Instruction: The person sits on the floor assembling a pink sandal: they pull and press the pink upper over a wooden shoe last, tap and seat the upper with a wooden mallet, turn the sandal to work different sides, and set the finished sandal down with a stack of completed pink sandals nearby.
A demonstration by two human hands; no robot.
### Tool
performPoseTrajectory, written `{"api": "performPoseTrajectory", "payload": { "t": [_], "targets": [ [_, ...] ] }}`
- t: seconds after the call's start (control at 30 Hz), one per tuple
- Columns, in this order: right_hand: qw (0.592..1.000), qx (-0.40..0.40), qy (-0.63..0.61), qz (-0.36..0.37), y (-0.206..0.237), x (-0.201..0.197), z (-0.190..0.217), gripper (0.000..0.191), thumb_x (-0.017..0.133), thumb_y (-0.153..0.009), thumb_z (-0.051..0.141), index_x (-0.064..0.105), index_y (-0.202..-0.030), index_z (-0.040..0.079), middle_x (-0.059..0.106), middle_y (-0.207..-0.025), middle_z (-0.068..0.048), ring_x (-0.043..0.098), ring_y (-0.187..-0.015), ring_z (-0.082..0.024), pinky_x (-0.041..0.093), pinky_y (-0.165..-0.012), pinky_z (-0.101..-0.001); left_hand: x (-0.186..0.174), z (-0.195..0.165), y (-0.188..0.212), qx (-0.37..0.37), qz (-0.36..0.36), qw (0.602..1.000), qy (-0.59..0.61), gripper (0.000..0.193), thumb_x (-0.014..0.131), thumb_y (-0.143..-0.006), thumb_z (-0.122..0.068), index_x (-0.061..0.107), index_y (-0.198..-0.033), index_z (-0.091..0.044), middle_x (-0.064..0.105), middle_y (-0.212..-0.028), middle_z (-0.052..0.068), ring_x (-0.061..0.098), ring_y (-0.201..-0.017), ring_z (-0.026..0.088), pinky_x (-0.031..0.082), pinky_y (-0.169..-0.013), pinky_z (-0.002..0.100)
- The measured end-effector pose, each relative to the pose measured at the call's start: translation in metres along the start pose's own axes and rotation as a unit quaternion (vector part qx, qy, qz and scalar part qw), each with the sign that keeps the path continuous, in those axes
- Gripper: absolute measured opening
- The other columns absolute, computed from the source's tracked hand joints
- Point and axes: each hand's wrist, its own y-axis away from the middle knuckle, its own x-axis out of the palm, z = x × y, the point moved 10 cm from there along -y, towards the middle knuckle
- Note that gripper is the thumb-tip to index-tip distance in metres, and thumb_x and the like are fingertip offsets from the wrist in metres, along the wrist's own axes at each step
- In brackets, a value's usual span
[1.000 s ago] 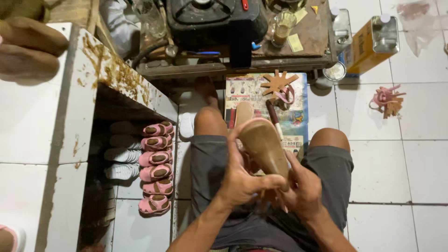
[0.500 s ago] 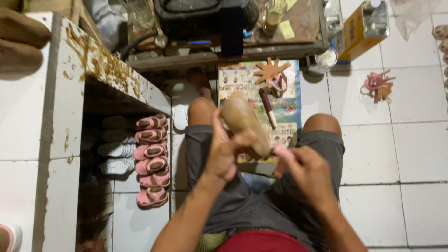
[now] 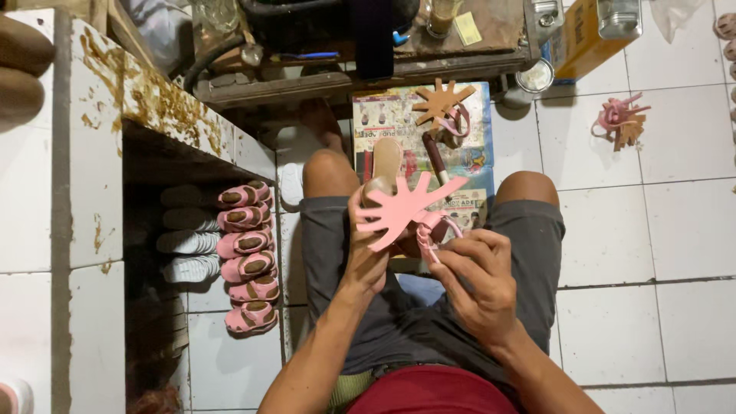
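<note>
My left hand [image 3: 366, 253] grips a tan shoe sole [image 3: 385, 165] that points away from me, over my lap. A pink star-shaped sandal upper [image 3: 402, 208] with several straps lies across the sole. My right hand [image 3: 475, 276] pinches the looped pink strap end [image 3: 435, 230] of that upper. Both hands are close together above my knees.
A printed sheet [image 3: 399, 115] lies on the floor ahead, with a tan star-shaped upper [image 3: 441, 100] and a brush [image 3: 437, 157] on it. A row of pink sandals [image 3: 245, 253] stands by the white tiled bench [image 3: 84, 153]. Another pink upper [image 3: 619, 119] and a yellow can [image 3: 590, 34] are at right.
The sole was held bare in both hands. Now my right hand has brought a pink strap upper onto it, and the sole has tilted lower.
</note>
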Motion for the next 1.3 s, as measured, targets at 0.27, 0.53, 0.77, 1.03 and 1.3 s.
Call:
{"api": "performPoseTrajectory", "payload": {
  "t": [0.27,0.53,0.77,1.03,1.3],
  "targets": [
    [0.998,0.033,-0.021,-0.048,0.001,-0.021,-0.01,0.016,0.08,-0.088,0.005,0.072,-0.101,-0.001,0.064,-0.083,-0.005,0.055,-0.086,-0.021,0.046,-0.077,-0.0315,-0.019,-0.032,-0.01,-0.021,-0.017,0.997,-0.071,0.116,0.089,-0.065,-0.015,0.018,-0.156,-0.013,0.049,-0.136,0.019,0.059,-0.124,0.033,0.049,-0.11,0.041],
    [0.986,0.147,-0.078,-0.03,0.006,-0.009,-0.056,0.007,0.073,-0.096,0.001,0.073,-0.102,-0.002,0.067,-0.085,-0.005,0.055,-0.08,-0.015,0.047,-0.073,-0.0267,0.046,-0.026,0.043,-0.154,0.21,0.954,0.148,0.126,0.098,-0.057,-0.03,0.024,-0.157,-0.016,0.046,-0.142,0.013,0.049,-0.133,0.03,0.044,-0.112,0.048],
    [0.989,0.111,-0.098,0.032,-0.005,-0.008,-0.071,0.005,0.072,-0.095,0.0,0.073,-0.1,-0.001,0.069,-0.085,-0.003,0.056,-0.081,-0.015,0.046,-0.073,-0.0269,0.055,-0.032,0.054,-0.179,0.282,0.941,0.059,0.13,0.103,-0.055,-0.035,0.026,-0.158,-0.013,0.043,-0.15,0.01,0.044,-0.147,0.027,0.036,-0.126,0.043],
    [0.991,0.114,-0.049,0.057,0.004,-0.001,-0.098,0.003,0.071,-0.093,0.001,0.071,-0.095,-0.001,0.067,-0.087,-0.004,0.061,-0.082,-0.013,0.049,-0.074,-0.0255,0.075,-0.034,0.063,-0.159,0.365,0.917,0.006,0.122,0.1,-0.064,-0.03,0.026,-0.16,-0.017,0.045,-0.154,0.013,0.045,-0.149,0.031,0.036,-0.131,0.044],
    [0.994,0.076,-0.059,-0.051,0.004,-0.034,-0.067,0.01,0.075,-0.095,-0.001,0.069,-0.101,0.002,0.065,-0.096,-0.002,0.059,-0.096,-0.018,0.044,-0.091,-0.0307,0.002,-0.023,0.003,-0.085,0.012,0.996,-0.004,0.111,0.09,-0.066,-0.017,0.02,-0.153,-0.019,0.047,-0.138,0.017,0.056,-0.126,0.032,0.054,-0.102,0.045]
  ]
}}
